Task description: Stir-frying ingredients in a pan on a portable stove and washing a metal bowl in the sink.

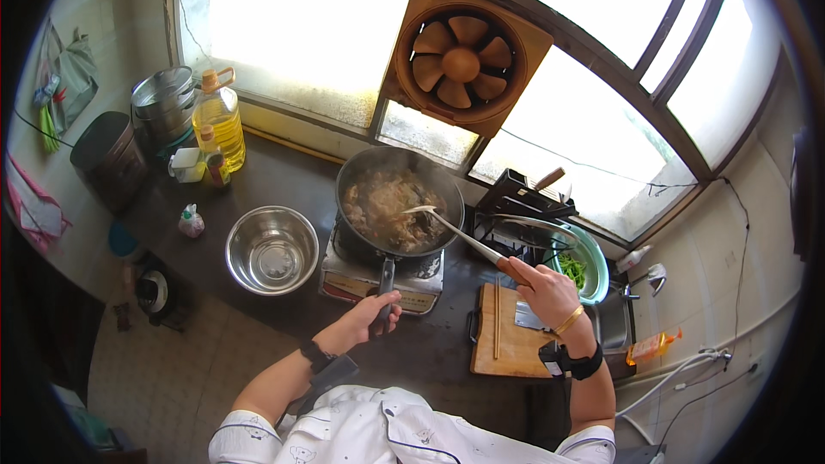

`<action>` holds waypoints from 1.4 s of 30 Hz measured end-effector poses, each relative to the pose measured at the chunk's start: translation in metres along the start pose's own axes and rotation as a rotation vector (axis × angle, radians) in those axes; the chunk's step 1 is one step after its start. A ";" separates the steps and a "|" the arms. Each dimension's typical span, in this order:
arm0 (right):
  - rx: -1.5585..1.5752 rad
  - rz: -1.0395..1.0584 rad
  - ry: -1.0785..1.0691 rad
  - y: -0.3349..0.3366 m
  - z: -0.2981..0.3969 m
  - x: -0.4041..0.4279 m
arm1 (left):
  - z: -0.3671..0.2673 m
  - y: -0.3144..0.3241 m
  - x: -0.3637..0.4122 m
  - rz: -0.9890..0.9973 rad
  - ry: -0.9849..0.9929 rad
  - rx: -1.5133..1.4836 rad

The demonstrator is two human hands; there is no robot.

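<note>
A dark wok (459,206) sits on a portable gas stove (380,277), with steaming browned food (387,206), seemingly meat pieces, inside. My left hand (376,314) is closed around the wok's black handle (387,276). In my right hand (546,290) is the wooden grip of a long metal spatula (474,241), whose head rests in the food. Below and beside my right hand lies a wooden cutting board (483,354) with chopsticks (497,322) and a cleaver (528,316), partly hidden by the hand. An empty stainless steel bowl (272,251) stands left of the stove.
An oil bottle (222,122), seasoning containers (187,164) and stacked steel pots (161,103) stand at the back left. Right of the wok are a knife rack (509,190), a glass lid (535,232) and a green basin (599,270) of green vegetables. A sink (612,325) lies beyond the board.
</note>
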State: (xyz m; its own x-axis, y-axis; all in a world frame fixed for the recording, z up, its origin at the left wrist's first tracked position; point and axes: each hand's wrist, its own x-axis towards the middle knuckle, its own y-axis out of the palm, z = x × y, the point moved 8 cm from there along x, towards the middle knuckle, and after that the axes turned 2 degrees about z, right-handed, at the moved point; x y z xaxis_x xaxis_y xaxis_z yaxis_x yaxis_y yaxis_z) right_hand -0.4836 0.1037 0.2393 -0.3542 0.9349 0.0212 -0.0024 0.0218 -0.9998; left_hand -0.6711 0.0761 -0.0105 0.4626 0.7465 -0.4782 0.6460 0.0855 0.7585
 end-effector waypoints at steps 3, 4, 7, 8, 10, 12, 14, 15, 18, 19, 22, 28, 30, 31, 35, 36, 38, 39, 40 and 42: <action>-0.018 0.061 -0.020 -0.030 0.001 -0.016 | 0.001 -0.003 0.001 -0.009 0.000 0.010; -0.017 0.113 -0.007 -0.031 0.001 -0.017 | 0.001 -0.003 0.001 -0.012 -0.001 0.008; -0.016 0.114 -0.037 -0.020 0.001 -0.019 | 0.000 0.000 0.000 -0.016 -0.004 0.031; -0.016 0.125 -0.019 -0.014 0.003 -0.016 | 0.000 0.000 0.000 -0.016 -0.001 0.027; -0.028 0.092 -0.014 0.002 0.003 -0.011 | -0.001 0.001 0.000 -0.014 0.000 0.025; -0.041 0.046 -0.006 0.016 0.006 -0.007 | 0.000 0.002 0.000 -0.015 -0.009 0.039; 0.003 0.017 -0.002 0.029 0.005 -0.001 | -0.001 0.001 0.000 -0.011 -0.007 0.046; 0.045 -0.012 0.001 0.034 0.002 0.001 | -0.001 0.000 0.001 -0.006 -0.005 0.052; 0.159 -0.087 -0.075 0.048 -0.009 -0.004 | 0.000 -0.001 0.002 -0.007 0.006 0.031; 0.255 -0.132 -0.140 0.044 -0.007 -0.004 | -0.001 -0.001 0.002 -0.008 0.012 0.030; 0.237 -0.113 -0.105 0.032 0.006 -0.005 | 0.000 -0.003 0.001 -0.029 -0.002 0.014; -0.083 -0.251 -0.239 0.043 0.051 0.019 | 0.004 -0.004 0.006 0.010 -0.020 -0.004; -0.207 -0.311 -0.321 0.044 0.063 0.023 | 0.003 -0.004 0.006 -0.002 -0.022 0.021; -0.206 -0.311 -0.322 0.043 0.063 0.022 | 0.003 -0.004 0.006 -0.003 -0.022 0.021; -0.294 -0.273 -0.375 0.033 0.054 0.010 | 0.001 -0.003 0.004 -0.008 -0.012 0.011; -0.313 -0.254 -0.396 0.030 0.051 0.006 | 0.001 -0.003 0.003 -0.010 -0.009 0.006; -0.310 -0.228 -0.400 0.018 0.047 -0.001 | 0.001 -0.005 0.004 -0.015 -0.001 0.010; -0.309 -0.204 -0.394 0.013 0.045 -0.004 | 0.000 -0.006 0.004 -0.014 0.002 0.021; -0.284 -0.157 -0.354 0.010 0.038 -0.004 | 0.000 -0.006 0.004 -0.014 0.003 0.023; -0.192 -0.118 -0.261 0.009 0.024 -0.003 | 0.002 -0.006 0.004 -0.026 -0.016 0.041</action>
State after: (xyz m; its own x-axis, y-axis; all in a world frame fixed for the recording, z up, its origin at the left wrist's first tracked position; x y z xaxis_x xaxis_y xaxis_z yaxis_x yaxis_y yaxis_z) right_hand -0.5054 0.0924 0.2297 -0.5895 0.8002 0.1101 0.1092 0.2140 -0.9707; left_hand -0.6722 0.0768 -0.0182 0.4550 0.7338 -0.5044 0.6817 0.0774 0.7276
